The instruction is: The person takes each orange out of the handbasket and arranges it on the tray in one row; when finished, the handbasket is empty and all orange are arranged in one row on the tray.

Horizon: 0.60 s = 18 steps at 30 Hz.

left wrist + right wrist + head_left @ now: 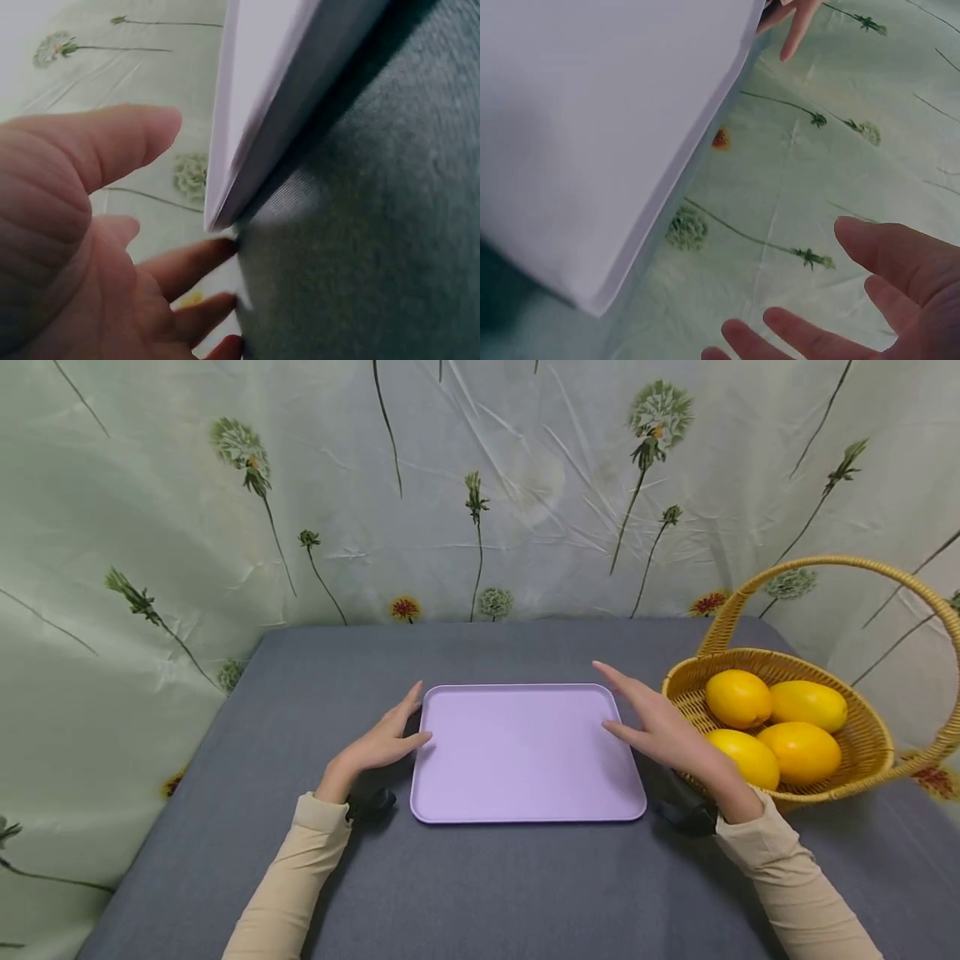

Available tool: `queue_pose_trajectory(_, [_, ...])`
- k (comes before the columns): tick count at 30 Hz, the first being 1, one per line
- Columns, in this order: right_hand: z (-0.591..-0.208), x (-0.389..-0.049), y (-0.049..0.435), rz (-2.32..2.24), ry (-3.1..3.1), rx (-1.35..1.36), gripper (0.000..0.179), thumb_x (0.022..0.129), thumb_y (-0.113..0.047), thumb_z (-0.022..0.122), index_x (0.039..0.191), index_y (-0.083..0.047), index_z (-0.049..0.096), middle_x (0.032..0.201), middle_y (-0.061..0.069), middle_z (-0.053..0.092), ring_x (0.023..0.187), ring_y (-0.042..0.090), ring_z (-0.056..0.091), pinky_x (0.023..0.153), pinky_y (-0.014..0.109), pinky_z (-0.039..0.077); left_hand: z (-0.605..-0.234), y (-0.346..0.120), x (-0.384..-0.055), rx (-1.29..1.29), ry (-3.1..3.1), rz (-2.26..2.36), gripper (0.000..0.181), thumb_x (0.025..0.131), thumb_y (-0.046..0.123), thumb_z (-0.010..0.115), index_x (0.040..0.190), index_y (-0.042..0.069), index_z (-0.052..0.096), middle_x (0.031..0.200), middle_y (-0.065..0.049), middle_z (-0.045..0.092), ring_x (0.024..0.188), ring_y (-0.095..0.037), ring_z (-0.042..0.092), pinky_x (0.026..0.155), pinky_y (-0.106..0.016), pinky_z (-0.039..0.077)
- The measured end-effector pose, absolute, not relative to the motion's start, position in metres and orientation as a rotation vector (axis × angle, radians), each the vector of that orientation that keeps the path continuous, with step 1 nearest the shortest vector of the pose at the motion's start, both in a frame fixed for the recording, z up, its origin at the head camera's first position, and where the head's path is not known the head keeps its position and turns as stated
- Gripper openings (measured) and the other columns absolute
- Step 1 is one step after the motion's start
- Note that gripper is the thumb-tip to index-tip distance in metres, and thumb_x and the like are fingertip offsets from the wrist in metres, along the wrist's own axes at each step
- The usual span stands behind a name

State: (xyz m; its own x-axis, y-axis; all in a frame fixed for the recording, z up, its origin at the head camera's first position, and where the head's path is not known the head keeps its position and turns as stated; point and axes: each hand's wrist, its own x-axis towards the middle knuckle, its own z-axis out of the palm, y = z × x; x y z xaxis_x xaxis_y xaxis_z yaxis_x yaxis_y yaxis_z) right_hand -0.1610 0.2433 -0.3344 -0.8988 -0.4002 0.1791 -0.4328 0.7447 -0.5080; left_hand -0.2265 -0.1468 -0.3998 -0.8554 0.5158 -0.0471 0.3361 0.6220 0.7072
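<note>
A shallow lavender tray [528,752] lies flat on the dark grey tabletop, with nothing on it. My left hand [380,741] is at its left edge, thumb and fingers spread apart. In the left wrist view the tray's corner [247,112] sits just beyond the thumb, and the hand grips nothing. Over on the other side, my right hand [663,727] hovers by the tray's right edge, its fingers extended and thumb apart. The right wrist view shows a gap between that hand [877,300] and the tray rim [667,180].
A yellow wicker basket [873,718] with a tall arched handle stands at the right, close to my right forearm. Several yellow fruits [801,752], mango-like in shape, lie in it. A flower-printed curtain [420,552] hangs behind the grey table [480,893].
</note>
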Motion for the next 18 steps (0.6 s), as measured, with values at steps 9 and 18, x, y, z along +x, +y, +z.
queue_pose_trajectory(9, [-0.329,-0.142,0.288,0.962,-2.742,0.729,0.060,0.089,-0.009,0.063,0.141,-0.014,0.035,0.132,0.011,0.055,0.112,-0.004,0.056,0.091,0.015,0.049,-0.409,-0.164,-0.214,0.832,2.597,1.055,0.073,0.091,0.017,0.058,0.150,0.004,0.016,0.154,-0.022,0.025,0.141,-0.040,0.026,0.113,-0.059,0.022])
queue_pose_trajectory(18, [-0.324,-0.133,0.338,1.048,-2.763,0.770,0.040,0.087,0.001,0.061,0.124,-0.002,0.049,0.114,-0.027,0.050,0.107,-0.020,0.046,0.085,-0.001,0.040,-0.414,-0.165,-0.209,0.823,2.622,0.966,0.066,0.093,0.025,0.056,0.147,0.002,0.027,0.152,-0.028,0.024,0.143,-0.048,0.011,0.113,-0.064,0.008])
